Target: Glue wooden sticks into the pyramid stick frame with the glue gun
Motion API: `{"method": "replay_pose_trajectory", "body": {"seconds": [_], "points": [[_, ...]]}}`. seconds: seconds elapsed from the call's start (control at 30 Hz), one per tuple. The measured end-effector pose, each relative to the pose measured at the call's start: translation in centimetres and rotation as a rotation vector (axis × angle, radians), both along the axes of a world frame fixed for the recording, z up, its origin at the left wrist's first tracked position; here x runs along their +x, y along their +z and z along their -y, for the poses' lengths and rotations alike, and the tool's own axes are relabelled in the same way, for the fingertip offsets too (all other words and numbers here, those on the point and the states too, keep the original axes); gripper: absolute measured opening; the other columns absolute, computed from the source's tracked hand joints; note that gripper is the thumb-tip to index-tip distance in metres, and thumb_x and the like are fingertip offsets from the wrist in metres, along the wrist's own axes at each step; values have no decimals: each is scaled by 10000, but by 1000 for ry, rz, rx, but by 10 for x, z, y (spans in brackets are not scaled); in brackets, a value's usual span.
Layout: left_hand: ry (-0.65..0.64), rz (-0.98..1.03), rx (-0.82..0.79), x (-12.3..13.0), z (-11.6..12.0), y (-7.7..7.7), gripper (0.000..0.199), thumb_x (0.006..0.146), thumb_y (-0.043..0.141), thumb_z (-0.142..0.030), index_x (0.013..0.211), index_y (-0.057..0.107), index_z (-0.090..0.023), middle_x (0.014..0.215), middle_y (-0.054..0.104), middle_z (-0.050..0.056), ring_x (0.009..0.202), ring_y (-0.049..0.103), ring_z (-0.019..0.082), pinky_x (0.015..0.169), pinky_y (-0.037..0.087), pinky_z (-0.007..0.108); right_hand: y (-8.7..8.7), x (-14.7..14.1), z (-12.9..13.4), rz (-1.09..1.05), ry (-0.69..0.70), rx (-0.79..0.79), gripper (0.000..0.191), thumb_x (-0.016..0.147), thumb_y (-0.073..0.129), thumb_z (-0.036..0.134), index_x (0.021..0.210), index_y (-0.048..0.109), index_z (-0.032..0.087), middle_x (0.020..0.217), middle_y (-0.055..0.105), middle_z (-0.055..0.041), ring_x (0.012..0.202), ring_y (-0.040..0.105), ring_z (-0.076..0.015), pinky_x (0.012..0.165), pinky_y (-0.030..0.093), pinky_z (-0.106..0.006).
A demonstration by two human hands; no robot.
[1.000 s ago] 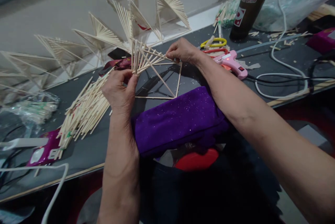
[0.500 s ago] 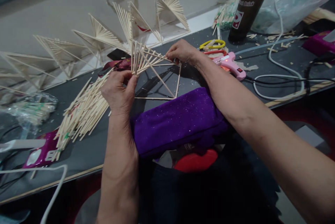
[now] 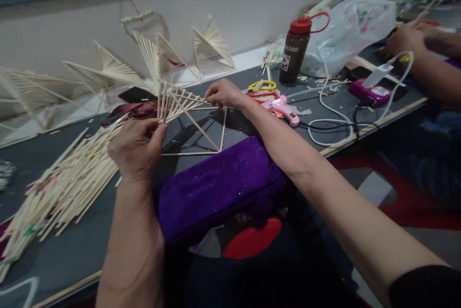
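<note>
A stick frame (image 3: pixel 201 128) of thin pale wooden sticks, with a fan of sticks on its left part, stands on the dark table before me. My left hand (image 3: pixel 139 147) pinches the lower left corner of the fan between thumb and fingers. On the other side, my right hand (image 3: pixel 224 94) is closed at the far right end of the frame's upper stick; its fingertips are partly hidden. A purple cloth-covered block (image 3: pixel 223 185) lies in front of the frame, beneath my forearms. Left of my left hand spreads a pile of loose sticks (image 3: pixel 75 178).
Several finished fan-shaped stick frames (image 3: pixel 212 41) line the wall. To the right are a pink glue gun (image 3: pixel 283 108), yellow-handled scissors (image 3: pixel 262 85), a dark bottle (image 3: pixel 295 51), a white cable (image 3: pixel 326 87) and a plastic bag (image 3: pixel 355 29). A co-worker's hands (image 3: pixel 410 41) show at far right.
The camera view has swung to the right, bringing a co-worker's hands into sight. Both my hands keep their grip at the same places on the stick frame.
</note>
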State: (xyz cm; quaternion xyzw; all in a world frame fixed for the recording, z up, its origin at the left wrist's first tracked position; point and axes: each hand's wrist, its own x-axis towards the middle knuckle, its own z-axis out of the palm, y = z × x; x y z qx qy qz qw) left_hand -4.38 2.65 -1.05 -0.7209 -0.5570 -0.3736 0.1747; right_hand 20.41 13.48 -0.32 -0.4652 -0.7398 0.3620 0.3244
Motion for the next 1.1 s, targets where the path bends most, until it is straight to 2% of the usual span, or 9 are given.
{"method": "replay_pose_trajectory", "body": {"seconds": [0.13, 0.27, 0.33, 0.43, 0.57, 0.67, 0.87, 0.97, 1.1], "points": [[2, -10, 15, -1, -2, -1, 216, 848, 667, -390, 922, 761, -210, 859, 732, 43, 800, 653, 206, 694, 402, 299, 35, 28, 17, 64, -78, 80, 83, 777, 570, 129, 759, 649, 108, 523, 546, 46, 549, 499, -73, 629, 463, -237], [5, -5, 20, -1, -4, -2, 217, 850, 665, -392, 921, 764, -212, 876, 736, 47, 822, 658, 210, 686, 390, 303, 57, 84, 57, 208, -196, 161, 118, 820, 596, 190, 795, 661, 95, 662, 647, -37, 597, 518, -95, 623, 440, -251], [7, -5, 25, 0, -4, -2, 218, 856, 654, -387, 918, 763, -209, 878, 735, 54, 838, 661, 218, 687, 389, 307, 52, 116, 78, 400, -314, 190, 163, 830, 605, 247, 760, 683, 122, 661, 651, -59, 643, 554, -133, 612, 415, -261], [6, -9, 20, 2, -3, -2, 213, 864, 639, -389, 901, 753, -213, 874, 733, 53, 833, 660, 222, 687, 391, 311, 28, 154, 101, 708, -442, 165, 260, 821, 625, 397, 796, 738, 165, 733, 688, -78, 700, 605, -195, 598, 374, -293], [-2, -9, 23, 4, -2, -3, 205, 856, 647, -387, 901, 748, -215, 877, 737, 53, 817, 662, 224, 687, 400, 311, 3, 169, 111, 830, -379, -6, 314, 801, 617, 502, 825, 760, 223, 762, 712, -60, 680, 608, -196, 563, 323, -292], [-9, -3, 35, 2, -3, -4, 215, 861, 645, -398, 910, 747, -216, 887, 739, 55, 837, 671, 228, 701, 414, 310, 0, 166, 113, 831, -373, -59, 249, 775, 626, 449, 794, 745, 231, 700, 704, -45, 634, 584, -189, 536, 293, -297], [-9, -9, 24, 1, -4, -4, 224, 858, 644, -398, 906, 753, -208, 879, 743, 62, 830, 672, 228, 702, 407, 310, -2, 171, 125, 613, -566, -73, 244, 752, 644, 438, 771, 675, 196, 585, 653, -24, 598, 596, -183, 535, 332, -288], [-8, -2, 17, 2, -4, -4, 216, 854, 643, -386, 910, 754, -210, 887, 746, 63, 835, 670, 227, 704, 406, 310, -9, 174, 136, 454, -611, -29, 212, 755, 645, 365, 864, 662, 183, 700, 693, -35, 649, 624, -183, 578, 384, -280], [2, 19, 14, 4, -3, -2, 192, 847, 641, -391, 880, 740, -229, 885, 739, 47, 849, 661, 221, 704, 403, 305, -15, 167, 154, 405, -602, 196, 233, 763, 640, 315, 964, 629, 198, 914, 715, -60, 780, 640, -199, 696, 453, -300]]}}
